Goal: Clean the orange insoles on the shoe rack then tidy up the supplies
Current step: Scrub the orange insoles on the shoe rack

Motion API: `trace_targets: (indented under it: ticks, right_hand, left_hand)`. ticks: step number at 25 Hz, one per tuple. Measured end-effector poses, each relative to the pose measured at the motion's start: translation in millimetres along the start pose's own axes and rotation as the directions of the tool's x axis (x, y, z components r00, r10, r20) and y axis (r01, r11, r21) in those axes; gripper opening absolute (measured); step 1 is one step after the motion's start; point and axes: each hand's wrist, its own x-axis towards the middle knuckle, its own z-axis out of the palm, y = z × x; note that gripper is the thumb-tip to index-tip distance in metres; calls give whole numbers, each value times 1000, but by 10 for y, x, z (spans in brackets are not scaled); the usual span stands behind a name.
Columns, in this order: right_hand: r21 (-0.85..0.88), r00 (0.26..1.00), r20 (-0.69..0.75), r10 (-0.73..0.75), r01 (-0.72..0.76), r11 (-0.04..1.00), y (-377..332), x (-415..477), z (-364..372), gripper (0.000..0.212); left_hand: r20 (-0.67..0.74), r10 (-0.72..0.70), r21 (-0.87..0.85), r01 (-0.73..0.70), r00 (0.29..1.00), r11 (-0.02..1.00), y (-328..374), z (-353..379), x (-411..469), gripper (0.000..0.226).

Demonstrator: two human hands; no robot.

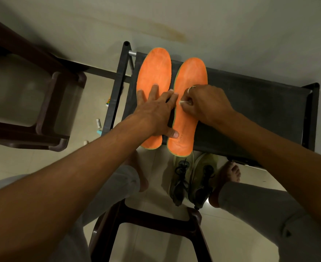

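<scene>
Two orange insoles lie side by side on the black top of the shoe rack (250, 103). My left hand (156, 108) lies flat with spread fingers across the left insole (152, 70), its thumb on the edge of the right insole (191, 76). My right hand (205, 104) is curled over the middle of the right insole and pinches a small white wad (182, 103), mostly hidden by the fingers.
A pair of olive shoes (191, 178) stands on the floor under the rack's near edge, between my bare feet. A dark plastic chair (48, 103) is at the left, another (146, 220) below me. Small items (98, 123) lie on the floor left of the rack.
</scene>
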Motion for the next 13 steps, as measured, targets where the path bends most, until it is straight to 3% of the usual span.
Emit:
trace_targets:
  ticks: [2,4,5,6,8,9,13]
  right_hand:
    - [47,998,61,-23,20,999,10,17,-9,18]
    - [177,947,300,-114,62,982,-18,11,-44,11]
    - [168,936,328,-125,72,983,-27,1,-36,10]
    - [123,955,283,-86,52,991,-15,10,-20,13]
    - [-11,999,9,42,-42,999,33,39,6,22]
    - [-27,997,-38,61,-62,998,40,48,20,23]
    - [90,961,262,-91,70,994,-21,-3,-22,20]
  left_hand:
    - [3,3,4,-3,1000,1000,-1,-4,-8,126]
    - [10,3,9,-3,1000,1000,8,-6,-15,126]
    - [11,4,13,-4,1000,1000,9,-6,-12,125]
    - [10,6,14,-6,1000,1000,11,-6,-9,125]
    - [7,10,21,-10,1000,1000,0,-5,-1,124]
    - [7,11,27,-11,1000,1000,-5,-3,-3,124]
    - [18,5,30,-5,1000,1000,5,-6,-11,123]
